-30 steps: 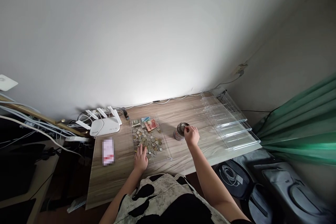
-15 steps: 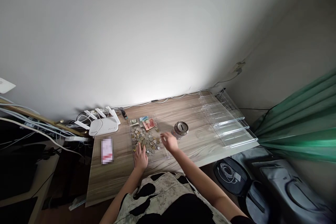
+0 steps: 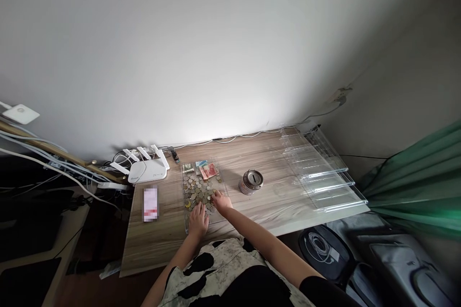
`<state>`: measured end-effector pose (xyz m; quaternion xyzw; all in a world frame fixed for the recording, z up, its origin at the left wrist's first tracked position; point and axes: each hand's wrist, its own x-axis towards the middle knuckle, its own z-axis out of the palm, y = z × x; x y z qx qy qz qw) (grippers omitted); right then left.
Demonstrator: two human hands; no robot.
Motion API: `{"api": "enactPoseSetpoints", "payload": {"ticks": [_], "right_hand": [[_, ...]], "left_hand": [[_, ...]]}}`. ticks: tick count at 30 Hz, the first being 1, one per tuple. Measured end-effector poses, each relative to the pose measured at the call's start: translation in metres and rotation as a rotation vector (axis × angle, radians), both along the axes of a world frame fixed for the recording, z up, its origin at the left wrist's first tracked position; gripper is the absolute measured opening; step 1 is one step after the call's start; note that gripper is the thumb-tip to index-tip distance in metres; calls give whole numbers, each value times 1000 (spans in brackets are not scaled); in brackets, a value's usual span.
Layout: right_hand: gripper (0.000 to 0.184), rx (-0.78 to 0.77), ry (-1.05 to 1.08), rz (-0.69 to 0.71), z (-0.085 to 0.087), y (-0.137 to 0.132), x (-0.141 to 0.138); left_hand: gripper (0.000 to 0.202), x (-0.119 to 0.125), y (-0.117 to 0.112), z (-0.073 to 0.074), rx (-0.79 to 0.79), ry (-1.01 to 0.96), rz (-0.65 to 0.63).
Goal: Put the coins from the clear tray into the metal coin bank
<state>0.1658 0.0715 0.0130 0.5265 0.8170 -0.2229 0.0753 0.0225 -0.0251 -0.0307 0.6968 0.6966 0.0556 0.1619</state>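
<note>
Loose coins point(image 3: 195, 184) in silver and brassy tones lie spread over a clear plastic tray point(image 3: 220, 178). My left hand point(image 3: 198, 221) rests on the near coins, fingers stretched out and holding nothing I can see. At the right side of the coins is my right hand point(image 3: 222, 202), its fingers curled down together. Whatever is between those fingertips is hidden. Along the tray's far end lie a red banknote point(image 3: 209, 171), a bluish note point(image 3: 200, 165) and a greenish note point(image 3: 188, 168). To the right stands a round coin bank point(image 3: 251, 182) with a slotted lid.
A white router point(image 3: 147, 171) with raised antennas sits at the back left, near a small dark bottle point(image 3: 175, 155). A blurred pinkish item point(image 3: 150, 205) lies on the left. Clear stacked panels point(image 3: 324, 172) cover the desk's right end. A cable runs along the wall.
My right hand has moved left and down from beside the coin bank onto the coins. My left hand has shifted slightly nearer to me. The whole view has shifted a little.
</note>
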Motion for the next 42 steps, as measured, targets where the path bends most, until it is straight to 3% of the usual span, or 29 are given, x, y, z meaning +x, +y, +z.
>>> {"api": "enactPoseSetpoints", "payload": {"ticks": [11, 20, 23, 26, 31, 35, 38, 42], "right_hand": [[22, 45, -17, 76, 5, 17, -8], [23, 127, 61, -40, 8, 5, 8], [24, 234, 178, -158, 10, -5, 25], [26, 447, 378, -265, 19, -7, 63], [31, 742, 413, -465, 52, 9, 134], [32, 680, 259, -584, 72, 23, 154], [32, 608, 171, -600, 74, 29, 151], [31, 625, 122, -591, 70, 31, 147]], "left_hand": [[51, 2, -1, 5, -12, 8, 6], [52, 2, -1, 6, -28, 10, 8], [52, 2, -1, 4, -12, 6, 3], [51, 2, -1, 3, 0, 4, 1], [51, 2, -1, 1, 20, 8, 13], [52, 3, -1, 1, 18, 10, 19], [52, 3, -2, 1, 18, 5, 14], [51, 3, -3, 2, 36, -7, 18]]}}
